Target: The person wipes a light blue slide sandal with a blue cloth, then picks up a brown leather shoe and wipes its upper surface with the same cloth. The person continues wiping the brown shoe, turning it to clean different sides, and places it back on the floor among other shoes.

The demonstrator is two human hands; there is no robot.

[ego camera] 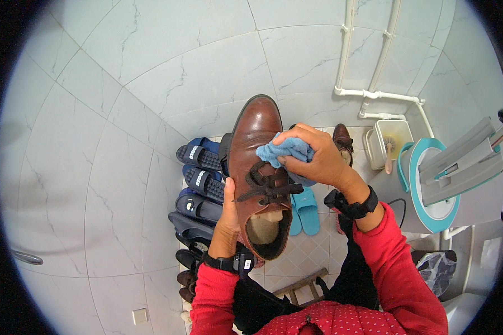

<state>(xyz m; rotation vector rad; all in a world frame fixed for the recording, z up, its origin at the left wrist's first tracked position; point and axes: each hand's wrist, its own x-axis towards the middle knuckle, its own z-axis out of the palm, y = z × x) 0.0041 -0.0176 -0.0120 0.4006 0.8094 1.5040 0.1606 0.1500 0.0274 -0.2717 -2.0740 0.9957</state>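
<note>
A brown leather lace-up shoe (255, 138) is held up before me, toe pointing away, its opening towards me. My left hand (229, 213) grips it along the left side near the heel, thumb on the upper and the other fingers hidden behind it. Bunched in my right hand (318, 155) is a light blue cloth (286, 151), pressed on the shoe's right side just above the dark laces (270, 184). On the floor beyond my right hand stands another brown leather shoe (342, 138).
Several slippers and shoes (199, 180) line the left wall. Turquoise slippers (307, 213) lie below the held shoe. At right are a white and turquoise bucket-like appliance (438, 209), a pale plastic container (398, 130) with a brush (389, 155), and white wall pipes (377, 94).
</note>
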